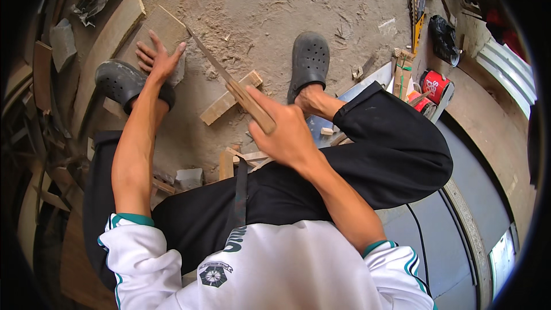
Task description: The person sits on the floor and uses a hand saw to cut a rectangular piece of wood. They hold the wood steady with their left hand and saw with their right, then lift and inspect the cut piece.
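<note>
My left hand (159, 60) is spread over a pale wooden board (163, 27), fingers apart, beside my left clog. I cannot tell how firmly it presses on the board. In my right hand (287, 133) is the wooden handle (252, 108) of a long, narrow-bladed tool. Its thin dark blade (209, 56) slants up and left, with the tip close to the board's right edge. Whether the blade has teeth is too fine to see. Below the blade a short wood block (231, 97) lies on the ground.
My dark clogs (310, 60) stand on dusty ground to either side. A long plank (112, 51) and wood scraps crowd the left. To the right are a yellow-edged saw (417, 30), a red can (435, 85) and a black plastic bag (443, 39).
</note>
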The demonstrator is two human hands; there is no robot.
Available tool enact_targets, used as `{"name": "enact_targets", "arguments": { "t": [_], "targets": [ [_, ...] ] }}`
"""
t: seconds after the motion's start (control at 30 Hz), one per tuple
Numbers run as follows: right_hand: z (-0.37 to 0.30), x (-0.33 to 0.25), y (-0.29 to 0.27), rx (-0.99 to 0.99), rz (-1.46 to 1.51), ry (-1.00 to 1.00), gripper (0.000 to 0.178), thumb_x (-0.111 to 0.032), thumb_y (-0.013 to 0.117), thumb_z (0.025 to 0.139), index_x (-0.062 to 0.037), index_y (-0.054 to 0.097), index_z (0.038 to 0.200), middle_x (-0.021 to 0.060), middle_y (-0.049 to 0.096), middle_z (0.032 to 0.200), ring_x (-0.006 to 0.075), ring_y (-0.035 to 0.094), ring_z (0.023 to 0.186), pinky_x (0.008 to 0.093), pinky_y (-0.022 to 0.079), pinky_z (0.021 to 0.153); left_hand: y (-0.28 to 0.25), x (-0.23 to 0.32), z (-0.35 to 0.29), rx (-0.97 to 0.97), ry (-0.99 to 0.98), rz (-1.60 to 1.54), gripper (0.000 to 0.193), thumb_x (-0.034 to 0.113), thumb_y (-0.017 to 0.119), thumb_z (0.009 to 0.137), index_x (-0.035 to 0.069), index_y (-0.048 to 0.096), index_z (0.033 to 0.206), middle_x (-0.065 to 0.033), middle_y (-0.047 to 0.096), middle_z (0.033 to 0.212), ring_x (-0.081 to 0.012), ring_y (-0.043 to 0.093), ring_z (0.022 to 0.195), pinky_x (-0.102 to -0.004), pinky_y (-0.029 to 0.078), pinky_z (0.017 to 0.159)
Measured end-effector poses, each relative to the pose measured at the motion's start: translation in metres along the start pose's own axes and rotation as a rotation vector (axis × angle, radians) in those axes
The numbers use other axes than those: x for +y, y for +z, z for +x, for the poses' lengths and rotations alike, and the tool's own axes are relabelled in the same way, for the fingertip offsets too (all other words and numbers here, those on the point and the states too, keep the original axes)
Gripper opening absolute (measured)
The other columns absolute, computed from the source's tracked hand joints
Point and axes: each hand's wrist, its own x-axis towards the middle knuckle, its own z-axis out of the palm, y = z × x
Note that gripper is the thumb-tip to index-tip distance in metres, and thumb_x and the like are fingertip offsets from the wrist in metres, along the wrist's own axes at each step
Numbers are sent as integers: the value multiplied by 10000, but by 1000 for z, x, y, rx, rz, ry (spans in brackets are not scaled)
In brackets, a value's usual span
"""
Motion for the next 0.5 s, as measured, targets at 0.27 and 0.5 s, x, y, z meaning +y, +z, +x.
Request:
{"name": "enact_targets", "arguments": {
  "t": [0.27, 0.5],
  "targets": [
    [14, -47, 2, -54, -28, 60, 537, -61, 640, 792, 20, 541, 1314, 289, 647, 789, 422, 665, 722, 439, 532, 690, 0, 0, 0, -1, 6, -10, 1261, 810, 573, 760, 227, -240, 1527, -322, -362, 1495, -495, -361, 1372, -658, -163, 1066],
    [21, -60, 8, -98, -60, 81, 514, -77, 636, 803, 27, 535, 1296, 296, 638, 788, 452, 642, 752, 477, 524, 690, 0, 2, 2, -11, 10, -4, 1264, 807, 574, 762, 215, -241, 1526, -322, -365, 1493, -496, -364, 1369, -664, -161, 1064]
  ]
}}
